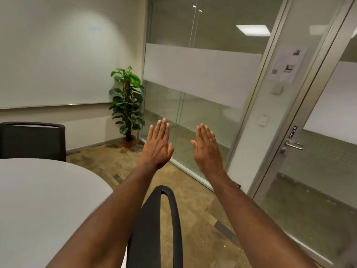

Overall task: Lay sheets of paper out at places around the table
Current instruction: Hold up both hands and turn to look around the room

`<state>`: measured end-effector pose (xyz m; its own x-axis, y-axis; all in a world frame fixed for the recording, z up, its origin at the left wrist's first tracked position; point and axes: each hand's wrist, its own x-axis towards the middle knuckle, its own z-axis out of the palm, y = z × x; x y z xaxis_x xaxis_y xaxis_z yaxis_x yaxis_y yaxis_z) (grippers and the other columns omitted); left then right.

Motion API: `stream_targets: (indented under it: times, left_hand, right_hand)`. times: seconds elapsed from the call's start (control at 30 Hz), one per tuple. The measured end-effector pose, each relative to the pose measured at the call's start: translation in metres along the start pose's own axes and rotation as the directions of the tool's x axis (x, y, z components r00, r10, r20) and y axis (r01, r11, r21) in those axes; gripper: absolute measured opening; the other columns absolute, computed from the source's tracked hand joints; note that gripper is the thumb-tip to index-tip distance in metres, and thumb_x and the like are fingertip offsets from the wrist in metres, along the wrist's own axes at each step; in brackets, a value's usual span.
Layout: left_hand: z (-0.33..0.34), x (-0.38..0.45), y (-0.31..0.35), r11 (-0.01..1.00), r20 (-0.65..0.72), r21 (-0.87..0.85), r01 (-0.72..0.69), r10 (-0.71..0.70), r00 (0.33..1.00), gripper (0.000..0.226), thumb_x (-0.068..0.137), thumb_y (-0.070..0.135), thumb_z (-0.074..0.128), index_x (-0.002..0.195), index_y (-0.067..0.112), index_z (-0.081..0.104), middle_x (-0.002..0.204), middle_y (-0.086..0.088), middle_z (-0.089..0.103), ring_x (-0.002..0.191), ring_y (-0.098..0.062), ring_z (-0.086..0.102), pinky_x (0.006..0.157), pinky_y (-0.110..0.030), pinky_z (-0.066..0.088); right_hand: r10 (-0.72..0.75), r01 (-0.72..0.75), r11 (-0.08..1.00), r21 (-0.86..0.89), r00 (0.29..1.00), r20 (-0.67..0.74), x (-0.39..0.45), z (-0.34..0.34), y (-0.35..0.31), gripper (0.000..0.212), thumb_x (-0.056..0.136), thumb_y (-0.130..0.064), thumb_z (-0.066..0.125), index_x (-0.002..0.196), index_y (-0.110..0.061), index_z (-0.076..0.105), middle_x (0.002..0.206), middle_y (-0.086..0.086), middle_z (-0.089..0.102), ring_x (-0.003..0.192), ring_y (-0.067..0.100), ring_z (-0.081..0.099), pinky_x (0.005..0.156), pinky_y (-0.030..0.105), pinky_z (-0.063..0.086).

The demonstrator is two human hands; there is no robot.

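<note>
Both my arms reach straight out in front of me. My left hand (158,145) and my right hand (207,148) are held flat, backs toward me, fingers straight and close together, holding nothing. They hover side by side over the floor, to the right of the round white table (38,200). No sheet of paper shows on the table or in either hand.
A black chair back (172,219) stands right below my arms beside the table. Another black chair (32,141) sits at the table's far side. A potted plant (126,105) fills the corner. A glass wall and a glass door with a handle (293,145) run along the right.
</note>
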<state>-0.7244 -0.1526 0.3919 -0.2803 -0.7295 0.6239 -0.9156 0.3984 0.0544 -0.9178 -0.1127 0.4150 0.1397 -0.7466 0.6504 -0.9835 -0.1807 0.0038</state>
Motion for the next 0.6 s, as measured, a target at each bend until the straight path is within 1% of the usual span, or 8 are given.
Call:
stream_targets:
  times: [0.1, 0.17, 0.3, 0.43, 0.5, 0.6]
  left_hand:
    - [0.03, 0.04, 0.012, 1.0, 0.014, -0.002, -0.019, 0.019, 1.0, 0.072, 0.097, 0.035, 0.021, 0.156, 0.005, -0.005, 0.166, -0.016, -0.013, 0.153, -0.027, -0.015, 0.127, -0.048, -0.001]
    - [0.051, 0.067, 0.016, 1.0, 0.017, 0.001, -0.022, 0.022, 1.0, 0.072, 0.096, 0.035, 0.019, 0.156, 0.005, -0.006, 0.165, -0.016, -0.014, 0.153, -0.027, -0.016, 0.127, -0.048, 0.0]
    - [0.094, 0.119, 0.021, 0.999, -0.005, 0.036, -0.01, 0.011, 1.0, 0.072, 0.095, 0.037, 0.015, 0.156, 0.006, -0.006, 0.166, -0.015, -0.014, 0.154, -0.026, -0.014, 0.127, -0.047, 0.001]
    - [0.138, 0.167, 0.025, 0.996, -0.028, 0.074, 0.046, -0.044, 0.999, 0.072, 0.095, 0.036, 0.018, 0.157, 0.005, -0.004, 0.166, -0.016, -0.012, 0.154, -0.027, -0.012, 0.127, -0.049, 0.006]
    - [0.156, 0.187, 0.028, 0.99, -0.024, 0.1, 0.096, -0.094, 0.995, 0.071, 0.096, 0.036, 0.016, 0.156, 0.003, -0.005, 0.166, -0.017, -0.012, 0.154, -0.028, -0.012, 0.126, -0.05, 0.007]
    - [0.175, 0.218, 0.035, 0.982, -0.023, 0.134, 0.134, -0.132, 0.991, 0.072, 0.095, 0.034, 0.018, 0.156, 0.002, -0.004, 0.165, -0.019, -0.011, 0.154, -0.029, -0.011, 0.126, -0.05, 0.008]
  right_hand:
    - [0.014, -0.014, 1.0, 0.007, 1.0, -0.004, 0.029, 0.021, 0.035, 0.057, 0.107, -0.031, 0.03, 0.155, -0.002, 0.02, 0.164, 0.016, 0.018, 0.154, 0.026, 0.01, 0.126, 0.044, 0.012]
    - [0.016, -0.015, 1.0, 0.013, 1.0, -0.008, 0.049, 0.039, 0.057, 0.057, 0.107, -0.031, 0.031, 0.155, -0.003, 0.02, 0.164, 0.015, 0.018, 0.154, 0.026, 0.01, 0.126, 0.044, 0.011]
    - [-0.025, 0.025, 0.999, 0.03, 1.0, -0.002, 0.089, 0.08, 0.103, 0.057, 0.107, -0.032, 0.031, 0.155, -0.003, 0.02, 0.164, 0.015, 0.017, 0.154, 0.026, 0.009, 0.126, 0.044, 0.01]
    - [-0.079, 0.079, 0.994, 0.081, 0.997, -0.006, 0.132, 0.123, 0.149, 0.057, 0.107, -0.032, 0.029, 0.155, -0.003, 0.018, 0.165, 0.015, 0.015, 0.154, 0.025, 0.007, 0.127, 0.043, 0.008]
    - [-0.129, 0.129, 0.987, 0.093, 0.992, -0.005, 0.155, 0.141, 0.169, 0.058, 0.107, -0.033, 0.028, 0.155, -0.003, 0.018, 0.165, 0.016, 0.015, 0.154, 0.026, 0.007, 0.127, 0.043, 0.008]
    - [-0.185, 0.184, 0.977, 0.106, 0.983, -0.005, 0.191, 0.162, 0.195, 0.058, 0.107, -0.034, 0.026, 0.156, -0.004, 0.016, 0.165, 0.016, 0.013, 0.154, 0.026, 0.005, 0.126, 0.043, 0.007]
